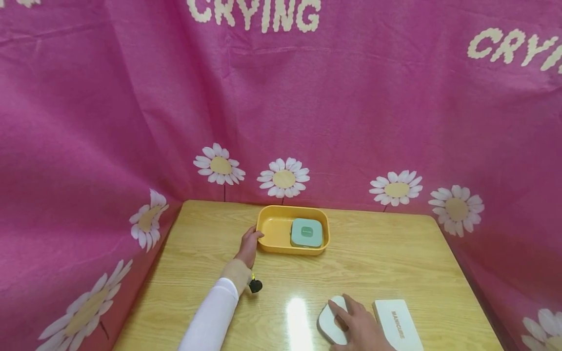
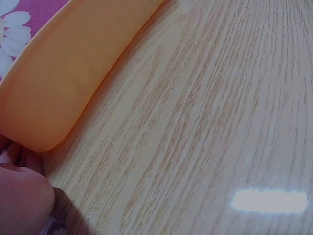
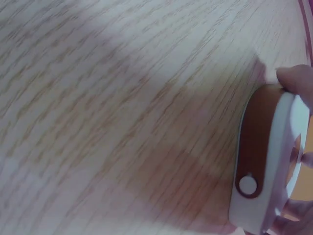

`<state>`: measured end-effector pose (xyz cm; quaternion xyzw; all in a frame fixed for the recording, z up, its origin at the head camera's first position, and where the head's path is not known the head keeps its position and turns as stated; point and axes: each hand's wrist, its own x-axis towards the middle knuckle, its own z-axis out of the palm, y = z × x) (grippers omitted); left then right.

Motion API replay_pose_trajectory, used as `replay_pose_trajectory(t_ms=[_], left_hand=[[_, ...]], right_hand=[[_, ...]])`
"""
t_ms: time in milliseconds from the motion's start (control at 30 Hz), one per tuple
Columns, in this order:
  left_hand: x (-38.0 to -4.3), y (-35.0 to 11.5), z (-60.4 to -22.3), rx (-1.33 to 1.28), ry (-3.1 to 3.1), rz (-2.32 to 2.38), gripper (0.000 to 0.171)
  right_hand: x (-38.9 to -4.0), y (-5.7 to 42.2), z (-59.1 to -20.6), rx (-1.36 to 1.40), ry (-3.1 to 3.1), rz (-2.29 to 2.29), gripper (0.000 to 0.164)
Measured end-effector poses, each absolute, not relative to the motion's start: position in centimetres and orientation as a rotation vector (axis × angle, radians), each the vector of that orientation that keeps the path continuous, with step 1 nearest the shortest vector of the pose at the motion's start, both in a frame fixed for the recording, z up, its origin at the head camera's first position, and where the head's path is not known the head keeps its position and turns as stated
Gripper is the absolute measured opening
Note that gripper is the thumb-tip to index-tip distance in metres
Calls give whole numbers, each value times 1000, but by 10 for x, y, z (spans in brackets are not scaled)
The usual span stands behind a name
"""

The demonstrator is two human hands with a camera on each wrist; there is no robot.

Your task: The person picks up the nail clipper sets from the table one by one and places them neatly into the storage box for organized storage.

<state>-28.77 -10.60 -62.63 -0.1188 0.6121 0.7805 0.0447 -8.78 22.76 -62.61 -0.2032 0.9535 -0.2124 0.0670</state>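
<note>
My left hand grips the left end of a yellow tray, thumb at its rim. In the left wrist view the tray's outer wall rises beside the curled fingers. A mint-green square box lies inside the tray's right half. Near the table's front, my right hand spans a white rounded case and grips it by its edges. The right wrist view shows this case with a brown side band bearing a round white button; thumb and fingers are at opposite ends.
Right of the right hand, a white box marked MANICURE lies on the wooden table. A pink cloth with daisies hangs behind and along both sides. A small black object dangles at the left wrist.
</note>
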Motion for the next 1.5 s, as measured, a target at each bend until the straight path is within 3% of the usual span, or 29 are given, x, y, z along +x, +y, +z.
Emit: replay_pose_trajectory(t_ms=[867,1500], left_hand=[[-293,-111,-637,-382,1867,2370,61],[-295,-112,-638,-333,1837,2410,60]], right_hand=[[-87,216,-633,-569,2970,-627,98],[-136,205,-595,-817,3128,-744,98]])
